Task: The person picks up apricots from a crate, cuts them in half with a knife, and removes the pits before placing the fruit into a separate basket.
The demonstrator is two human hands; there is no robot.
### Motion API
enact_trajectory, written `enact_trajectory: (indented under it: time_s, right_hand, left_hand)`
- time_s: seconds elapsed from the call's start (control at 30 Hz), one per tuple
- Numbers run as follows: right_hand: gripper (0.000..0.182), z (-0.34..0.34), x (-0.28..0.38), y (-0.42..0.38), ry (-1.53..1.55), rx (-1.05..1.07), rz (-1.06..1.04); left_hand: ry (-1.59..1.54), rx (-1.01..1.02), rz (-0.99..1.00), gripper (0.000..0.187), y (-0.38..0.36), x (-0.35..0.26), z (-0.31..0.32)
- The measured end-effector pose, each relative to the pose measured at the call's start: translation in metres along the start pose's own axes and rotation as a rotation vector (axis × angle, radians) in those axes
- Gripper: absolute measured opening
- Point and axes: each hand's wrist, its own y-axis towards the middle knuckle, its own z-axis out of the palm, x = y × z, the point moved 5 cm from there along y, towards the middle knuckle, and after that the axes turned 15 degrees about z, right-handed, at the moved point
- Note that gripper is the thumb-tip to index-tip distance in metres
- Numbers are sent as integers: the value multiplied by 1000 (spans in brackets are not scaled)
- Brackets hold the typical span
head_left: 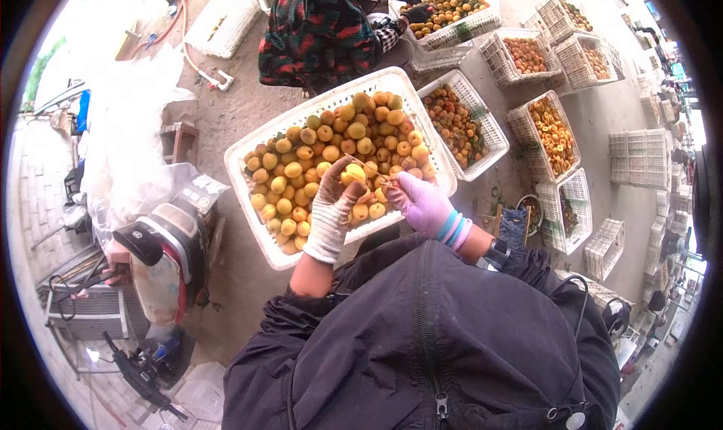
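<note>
My left hand (334, 208), in a white glove with brown-stained fingers, holds a yellow-orange fruit (352, 175) between thumb and fingers. Just to its right, my right hand (422, 202) wears a purple glove with blue bands at the wrist. Its fingertips are pinched together close to the fruit; what they hold is too small to make out. Both hands are over the near side of a large white crate (257, 238) filled with round yellow and orange fruits (290, 170), some of them greenish.
A co-worker in a patterned jacket (320, 35) reaches into another fruit crate (452, 32) beyond mine. More fruit crates (491, 155) stand to the right. At the left are a scooter seat (177, 227) and plastic sheeting (132, 159). A hose (186, 46) lies on the floor.
</note>
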Motion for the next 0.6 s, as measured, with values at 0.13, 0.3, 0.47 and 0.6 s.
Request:
enact_trajectory:
  time_s: [0.13,0.3,0.47,0.6]
  right_hand:
    - [32,0,11,-7,-145,-19,8]
    - [31,7,6,-10,-133,-63,-63]
    - [29,11,5,-14,-135,-67,-66]
    - [27,14,5,-17,-106,-71,-107]
  left_hand:
    - [-12,-16,0,53,-1,-4,3]
    - [15,-35,39,51,-4,-13,13]
    - [41,-21,83,52,-10,-18,13]
    - [239,56,172,52,-19,-25,17]
